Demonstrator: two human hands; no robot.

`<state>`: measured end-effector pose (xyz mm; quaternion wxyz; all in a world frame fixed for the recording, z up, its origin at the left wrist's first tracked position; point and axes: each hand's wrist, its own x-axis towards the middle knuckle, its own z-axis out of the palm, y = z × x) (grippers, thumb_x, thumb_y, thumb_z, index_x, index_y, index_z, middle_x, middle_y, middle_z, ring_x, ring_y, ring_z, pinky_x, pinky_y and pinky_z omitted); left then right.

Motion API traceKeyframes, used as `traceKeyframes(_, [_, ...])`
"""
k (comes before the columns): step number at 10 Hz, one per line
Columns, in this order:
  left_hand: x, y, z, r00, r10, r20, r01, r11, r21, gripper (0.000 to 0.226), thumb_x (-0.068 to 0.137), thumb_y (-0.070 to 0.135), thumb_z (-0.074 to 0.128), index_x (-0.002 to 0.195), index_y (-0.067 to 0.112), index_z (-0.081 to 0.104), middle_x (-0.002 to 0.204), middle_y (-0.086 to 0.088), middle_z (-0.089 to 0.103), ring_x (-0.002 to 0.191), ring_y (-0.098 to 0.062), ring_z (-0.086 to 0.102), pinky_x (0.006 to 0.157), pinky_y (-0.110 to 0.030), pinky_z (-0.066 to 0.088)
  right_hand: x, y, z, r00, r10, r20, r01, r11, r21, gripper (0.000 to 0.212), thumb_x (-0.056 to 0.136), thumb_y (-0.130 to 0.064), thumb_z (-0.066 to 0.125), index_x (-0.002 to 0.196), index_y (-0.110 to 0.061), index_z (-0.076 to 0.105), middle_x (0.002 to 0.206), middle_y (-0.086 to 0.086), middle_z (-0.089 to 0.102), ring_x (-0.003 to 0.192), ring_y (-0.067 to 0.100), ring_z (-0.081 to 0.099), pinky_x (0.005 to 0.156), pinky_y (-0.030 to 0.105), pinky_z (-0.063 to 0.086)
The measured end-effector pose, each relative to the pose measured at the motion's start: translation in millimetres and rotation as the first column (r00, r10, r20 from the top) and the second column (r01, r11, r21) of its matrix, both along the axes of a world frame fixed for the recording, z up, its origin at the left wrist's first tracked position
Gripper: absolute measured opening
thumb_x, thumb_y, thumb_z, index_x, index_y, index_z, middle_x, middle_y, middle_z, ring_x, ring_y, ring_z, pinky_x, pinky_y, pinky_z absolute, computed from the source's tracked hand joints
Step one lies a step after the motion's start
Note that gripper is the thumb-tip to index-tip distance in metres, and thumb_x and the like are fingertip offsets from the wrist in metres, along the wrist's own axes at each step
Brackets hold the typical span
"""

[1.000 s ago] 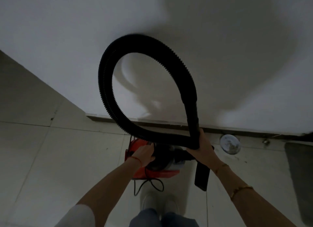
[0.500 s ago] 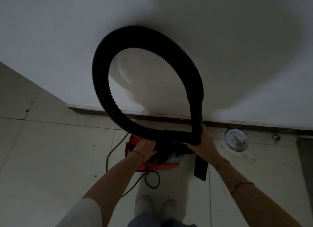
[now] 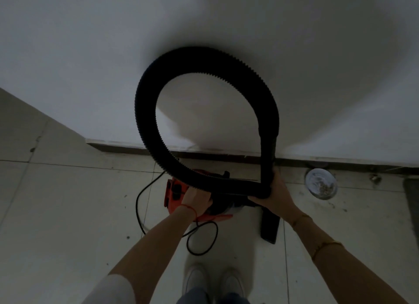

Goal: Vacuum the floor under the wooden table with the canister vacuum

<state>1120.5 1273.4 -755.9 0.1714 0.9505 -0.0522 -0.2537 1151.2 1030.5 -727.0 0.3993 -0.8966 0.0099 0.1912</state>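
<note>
A red and black canister vacuum [image 3: 175, 193] stands on the tiled floor just in front of my feet, close to the white wall. Its black ribbed hose [image 3: 145, 113] rises in a big loop in front of the wall. My right hand [image 3: 275, 194] grips the hose where the loop crosses itself, and the black nozzle [image 3: 269, 227] hangs below that hand. My left hand [image 3: 196, 199] is curled over the top of the canister, on what looks like its handle. No wooden table is in view.
The black power cord [image 3: 201, 242] curls on the floor left of and in front of the vacuum. A round floor drain [image 3: 319, 183] with debris lies at the right by the baseboard [image 3: 127, 148]. A dark mat [image 3: 411, 204] is at the far right edge. The scene is dim.
The view has shifted, so the vacuum and wall sit differently in frame, and more power cord shows on the floor. Both hands keep their holds on the canister top and hose.
</note>
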Motion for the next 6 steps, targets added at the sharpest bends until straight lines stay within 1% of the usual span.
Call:
traceKeyframes(1, [-8.3, -5.4, 0.3, 0.996, 0.088, 0.022, -0.087, 0.996, -0.034, 0.071, 0.090, 0.039, 0.057, 0.147, 0.014, 0.024, 0.142, -0.007, 0.041, 0.131, -0.026, 0.037, 0.109, -0.032, 0.027, -5.6, -2.1, 1.8, 1.000, 0.019, -0.012, -0.020, 1.000, -0.013, 0.102, 0.056, -0.026, 0.091, 0.136, -0.006, 0.031, 0.129, 0.010, 0.044, 0.114, 0.019, 0.044, 0.098, 0.040, 0.042])
traceKeyframes(2, [-17.3, -8.4, 3.1, 0.987, 0.157, 0.011, -0.157, 0.987, -0.043, 0.094, 0.082, 0.051, 0.062, 0.151, 0.011, 0.012, 0.151, -0.010, 0.028, 0.139, -0.028, 0.026, 0.116, -0.037, 0.018, -10.3, -3.7, 9.7, 0.999, 0.019, -0.025, -0.020, 0.999, -0.026, 0.116, 0.051, -0.036, 0.092, 0.143, -0.013, 0.024, 0.139, 0.008, 0.040, 0.126, 0.025, 0.042, 0.103, 0.044, 0.040])
traceKeyframes(3, [-27.9, -7.6, 15.7, 0.977, 0.211, 0.021, -0.208, 0.974, -0.092, 0.089, 0.079, 0.046, 0.066, 0.148, 0.012, 0.021, 0.148, -0.011, 0.030, 0.138, -0.030, 0.026, 0.118, -0.040, 0.018, -13.4, -2.1, 24.5, 0.999, 0.039, -0.029, -0.040, 0.999, -0.037, 0.127, 0.051, -0.043, 0.090, 0.149, -0.014, 0.015, 0.147, 0.008, 0.031, 0.134, 0.027, 0.033, 0.109, 0.048, 0.034])
traceKeyframes(4, [-45.8, -2.3, 29.5, 0.976, 0.217, 0.024, -0.213, 0.970, -0.116, 0.089, 0.077, 0.045, 0.064, 0.148, 0.011, 0.023, 0.148, -0.011, 0.030, 0.139, -0.030, 0.024, 0.117, -0.042, 0.021, -23.2, 2.3, 47.0, 0.998, 0.068, -0.003, -0.068, 0.994, -0.084, 0.129, 0.054, -0.055, 0.084, 0.151, -0.013, 0.009, 0.152, 0.008, 0.024, 0.138, 0.026, 0.028, 0.113, 0.049, 0.027])
traceKeyframes(5, [-61.4, 7.6, 58.7, 0.977, 0.210, -0.028, -0.211, 0.972, -0.105, 0.081, 0.081, 0.051, 0.060, 0.146, 0.012, 0.030, 0.146, -0.008, 0.035, 0.137, -0.028, 0.031, 0.113, -0.042, 0.028, -32.6, 2.0, 75.4, 0.999, 0.027, -0.024, -0.029, 0.997, -0.070, 0.107, 0.070, -0.055, 0.074, 0.150, -0.014, 0.016, 0.150, 0.009, 0.030, 0.135, 0.026, 0.033, 0.112, 0.050, 0.032])
traceKeyframes(6, [-69.6, 17.6, 107.6, 0.972, 0.211, -0.102, -0.224, 0.963, -0.150, 0.067, 0.081, 0.056, 0.044, 0.132, 0.013, 0.047, 0.131, -0.009, 0.050, 0.121, -0.028, 0.047, 0.100, -0.041, 0.042, -38.6, 4.6, 113.4, 1.000, 0.016, 0.003, -0.016, 0.998, -0.068, 0.082, 0.084, -0.051, 0.061, 0.147, -0.013, 0.025, 0.144, 0.011, 0.039, 0.128, 0.032, 0.042, 0.105, 0.050, 0.039])
